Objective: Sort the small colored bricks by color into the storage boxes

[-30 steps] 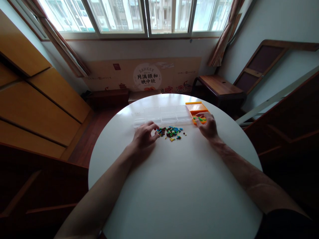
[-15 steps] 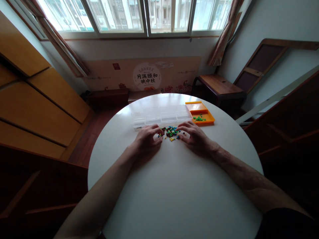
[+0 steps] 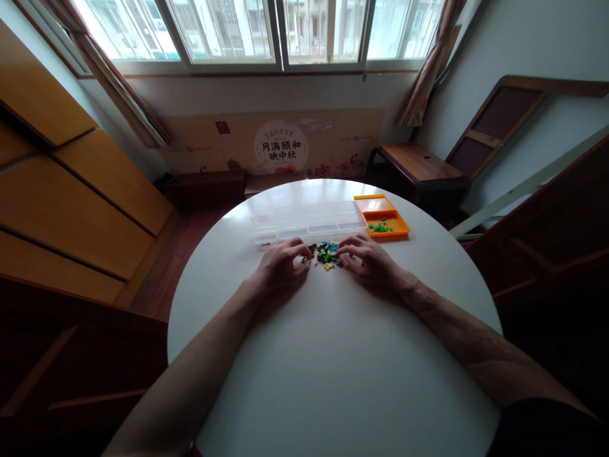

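Observation:
A loose heap of tiny building bricks [image 3: 327,252], in green, blue, yellow and dark brown, lies on the white round table [image 3: 342,355]. At the heap's left edge is my left hand [image 3: 284,261], its fingers curved and the thumb apart, with a few dark bricks by the tips. My right hand [image 3: 370,260] rests at the right edge. Its thumb and fingers are drawn close together among the bricks; what lies between them is too small to make out. Behind the right hand stands an orange tray [image 3: 400,223] holding several green bricks [image 3: 380,226].
A clear plastic compartment box [image 3: 309,219] stands behind the heap, touching or close to the orange tray. Beyond the table are a wooden stool [image 3: 423,162], a printed cardboard panel [image 3: 190,136] and a window. A yellow wooden cabinet [image 3: 61,209] is on the left.
My right thumb and fingers have drawn closer together at the heap's right edge, now covering a brown brick that showed there. My left hand has hardly moved.

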